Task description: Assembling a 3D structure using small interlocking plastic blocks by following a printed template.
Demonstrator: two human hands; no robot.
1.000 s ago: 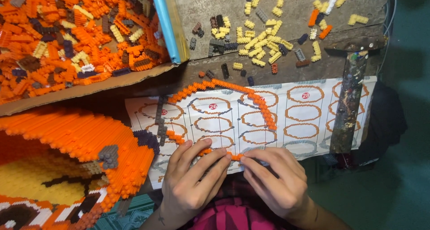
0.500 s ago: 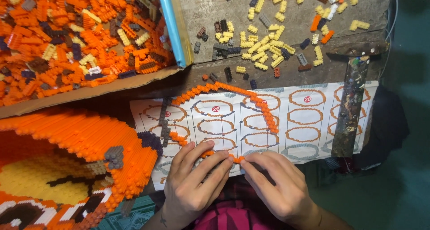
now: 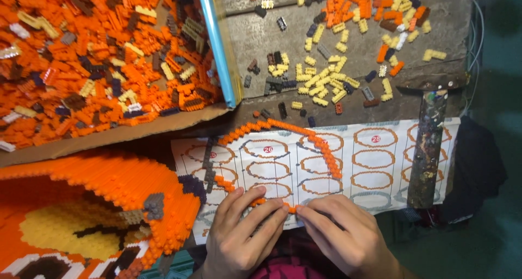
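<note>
Both hands pinched the near end of a curved chain of small orange plastic bricks [image 3: 304, 135], left hand [image 3: 242, 233] and right hand [image 3: 340, 233] meeting fingertip to fingertip. It lay on the printed paper sheet of oval outlines [image 3: 380, 165] on the wooden bench [image 3: 353, 102], seemingly so its curve could follow them

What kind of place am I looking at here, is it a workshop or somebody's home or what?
Likely a home hobby bench for small-brick building. A rough wooden table carries loose yellow bricks, a cardboard box holds orange ones, and both hands press an orange brick ring on a printed instruction sheet.
</note>
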